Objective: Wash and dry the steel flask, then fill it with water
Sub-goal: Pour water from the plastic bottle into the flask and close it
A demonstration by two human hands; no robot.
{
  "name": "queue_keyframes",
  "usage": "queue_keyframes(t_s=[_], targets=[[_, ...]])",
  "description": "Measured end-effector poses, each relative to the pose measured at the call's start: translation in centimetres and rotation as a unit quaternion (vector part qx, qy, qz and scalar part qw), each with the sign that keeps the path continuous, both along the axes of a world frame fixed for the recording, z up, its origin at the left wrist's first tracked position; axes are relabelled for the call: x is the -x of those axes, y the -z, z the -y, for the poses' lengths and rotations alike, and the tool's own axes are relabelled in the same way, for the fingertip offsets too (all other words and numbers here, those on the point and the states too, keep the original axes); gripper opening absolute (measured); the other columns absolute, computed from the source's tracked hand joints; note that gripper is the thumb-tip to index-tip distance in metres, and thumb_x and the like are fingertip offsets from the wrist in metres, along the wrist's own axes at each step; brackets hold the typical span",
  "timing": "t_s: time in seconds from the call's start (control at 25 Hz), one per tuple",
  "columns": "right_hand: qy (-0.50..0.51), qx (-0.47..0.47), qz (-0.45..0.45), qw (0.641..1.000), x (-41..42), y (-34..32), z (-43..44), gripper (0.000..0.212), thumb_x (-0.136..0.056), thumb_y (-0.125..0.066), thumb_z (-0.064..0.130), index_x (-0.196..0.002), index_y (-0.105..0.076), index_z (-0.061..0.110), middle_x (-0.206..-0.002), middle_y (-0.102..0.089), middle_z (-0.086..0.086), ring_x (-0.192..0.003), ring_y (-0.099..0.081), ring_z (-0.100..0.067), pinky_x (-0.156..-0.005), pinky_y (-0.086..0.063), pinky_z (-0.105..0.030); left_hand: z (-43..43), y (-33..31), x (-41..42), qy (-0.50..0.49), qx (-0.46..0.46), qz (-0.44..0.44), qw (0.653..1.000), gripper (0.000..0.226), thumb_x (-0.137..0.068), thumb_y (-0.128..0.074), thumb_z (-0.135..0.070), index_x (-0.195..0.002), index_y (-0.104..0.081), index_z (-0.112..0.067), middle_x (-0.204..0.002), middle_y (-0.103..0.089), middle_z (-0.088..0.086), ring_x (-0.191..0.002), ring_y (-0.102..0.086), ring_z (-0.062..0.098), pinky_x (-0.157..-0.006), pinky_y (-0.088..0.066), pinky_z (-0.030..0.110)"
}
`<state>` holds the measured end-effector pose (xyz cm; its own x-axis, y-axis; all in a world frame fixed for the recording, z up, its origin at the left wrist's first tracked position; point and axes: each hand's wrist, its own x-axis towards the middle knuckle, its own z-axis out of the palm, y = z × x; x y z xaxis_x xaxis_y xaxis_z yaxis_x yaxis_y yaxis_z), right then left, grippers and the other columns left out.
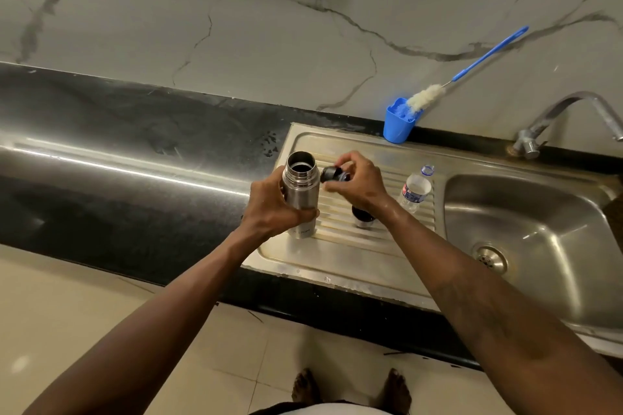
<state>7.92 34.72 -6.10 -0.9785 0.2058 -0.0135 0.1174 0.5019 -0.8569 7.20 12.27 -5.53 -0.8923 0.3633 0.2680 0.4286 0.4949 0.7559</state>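
Observation:
The steel flask (301, 185) stands upright on the ribbed drainboard (340, 246) with its mouth uncovered. My left hand (273, 204) is wrapped around its body. My right hand (359, 184) holds the black inner stopper (332, 174) just right of the flask's mouth, a little apart from it. Under my right wrist the flask's cup lid (362, 216) sits on the drainboard, partly hidden. A small plastic water bottle (415, 190) stands uncapped further right, and its cap (427, 170) lies just behind it.
The sink basin (539, 229) with its drain lies at the right, and the tap (569, 114) arches over it. A blue cup (397, 125) at the back holds a blue-handled bottle brush (472, 69) leaning on the marble wall. Black countertop (118, 145) stretches left.

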Motion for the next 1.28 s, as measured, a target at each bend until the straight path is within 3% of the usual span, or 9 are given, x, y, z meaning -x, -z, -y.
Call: queue_keyframes(t_s=[0.12,0.24,0.48,0.6,0.76,0.96,1.16,1.28], targets=[[0.015,0.204,-0.044,0.978,-0.6,-3.2,-0.6,0.048,-0.081,-0.08,0.027,-0.123,-0.056,0.029,-0.119,-0.066,-0.008,-0.104,-0.071,-0.024,-0.09,-0.062,-0.043,-0.8,-0.4,0.2,-0.003,0.012,-0.003,1.0,0.077,-0.057,-0.098,-0.037,-0.123,-0.064,-0.014,-0.106,-0.074,-0.003,-0.089,-0.07,0.012,-0.081,-0.063,0.029],[-0.026,0.298,-0.089,0.95,-1.2,-5.7,-0.2,0.038,-0.094,-0.068,0.018,-0.132,-0.061,0.023,-0.128,-0.06,-0.01,-0.117,-0.065,-0.027,-0.1,-0.057,-0.042,-1.8,-0.6,0.4,-0.008,0.031,0.0,0.999,0.076,-0.056,-0.098,-0.039,-0.119,-0.064,-0.016,-0.101,-0.074,-0.003,-0.084,-0.07,0.014,-0.078,-0.064,0.035],[0.031,0.307,-0.171,0.936,-2.2,-7.4,0.0,0.039,-0.095,-0.071,0.019,-0.134,-0.062,0.022,-0.125,-0.067,-0.003,-0.12,-0.064,-0.019,-0.105,-0.053,-0.04,-3.5,-1.6,0.0,0.002,0.037,-0.004,0.999,0.074,-0.057,-0.096,-0.043,-0.118,-0.064,-0.017,-0.1,-0.074,-0.003,-0.084,-0.071,0.013,-0.079,-0.065,0.035],[0.036,0.358,-0.148,0.921,-2.8,-8.2,0.4,0.042,-0.092,-0.075,0.016,-0.133,-0.065,0.022,-0.125,-0.071,-0.002,-0.117,-0.067,-0.019,-0.097,-0.055,-0.035,-4.1,-2.2,-0.2,0.01,0.043,-0.003,0.999,0.072,-0.057,-0.095,-0.043,-0.116,-0.065,-0.016,-0.099,-0.074,-0.002,-0.084,-0.071,0.015,-0.079,-0.065,0.037],[0.024,0.411,-0.121,0.903,-3.2,-9.6,0.5,0.046,-0.085,-0.073,-0.003,-0.124,-0.069,0.023,-0.11,-0.074,0.005,-0.105,-0.07,-0.013,-0.084,-0.055,-0.026,-4.8,-2.6,-0.9,0.025,0.034,0.008,0.999,0.069,-0.057,-0.097,-0.038,-0.115,-0.065,-0.017,-0.097,-0.073,-0.004,-0.084,-0.07,0.013,-0.078,-0.065,0.037],[-0.036,0.393,-0.117,0.911,-3.8,-9.7,0.6,0.053,-0.083,-0.074,-0.008,-0.127,-0.067,0.02,-0.121,-0.07,-0.008,-0.11,-0.069,-0.018,-0.087,-0.057,-0.029,-5.5,-2.8,-1.4,0.027,0.041,0.026,0.998,0.071,-0.057,-0.097,-0.037,-0.117,-0.063,-0.019,-0.096,-0.072,-0.004,-0.085,-0.071,0.014,-0.08,-0.065,0.039],[-0.076,0.359,-0.107,0.924,-4.1,-9.6,0.2,0.053,-0.085,-0.074,-0.006,-0.13,-0.066,0.021,-0.124,-0.066,-0.009,-0.108,-0.065,-0.012,-0.084,-0.055,-0.024,-5.7,-3.0,-1.7,0.041,0.044,0.029,0.998,0.07,-0.059,-0.095,-0.041,-0.118,-0.063,-0.019,-0.096,-0.072,-0.004,-0.085,-0.071,0.015,-0.08,-0.065,0.04],[-0.07,0.397,-0.116,0.908,-4.1,-9.6,0.2,0.045,-0.088,-0.076,0.0,-0.128,-0.067,0.019,-0.125,-0.07,-0.009,-0.115,-0.067,-0.018,-0.089,-0.055,-0.026,-6.0,-3.4,-1.8,0.039,0.03,0.03,0.998,0.069,-0.059,-0.096,-0.041,-0.117,-0.065,-0.019,-0.095,-0.072,-0.006,-0.084,-0.07,0.012,-0.079,-0.065,0.036]])
